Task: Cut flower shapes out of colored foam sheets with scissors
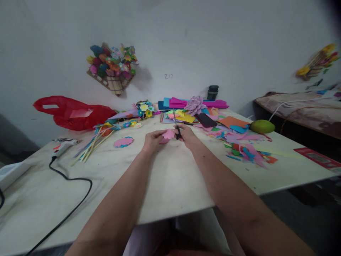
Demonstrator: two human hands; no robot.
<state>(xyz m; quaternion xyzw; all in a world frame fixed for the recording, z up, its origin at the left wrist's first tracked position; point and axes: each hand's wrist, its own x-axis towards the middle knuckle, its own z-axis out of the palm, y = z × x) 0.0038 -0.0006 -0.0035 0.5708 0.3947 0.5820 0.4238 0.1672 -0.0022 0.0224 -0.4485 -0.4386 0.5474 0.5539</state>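
Between my hands is a piece of pink paper with a scalloped edge. My left hand is closed on its left side, thumb and fingers pinching it. My right hand is closed around the black handles of a pair of scissors, whose blades point up and away from me. The scissors are close beside the right edge of the pink paper; whether the blades touch it I cannot tell. On the table to the left lies a pink scalloped cutout with blue showing beneath its edge.
Paper scraps and an orange sheet lie to the right, near a green fruit. A dark phone rests on papers behind my right hand. At left are a glue gun with a trailing cord, sticks and a red bag.
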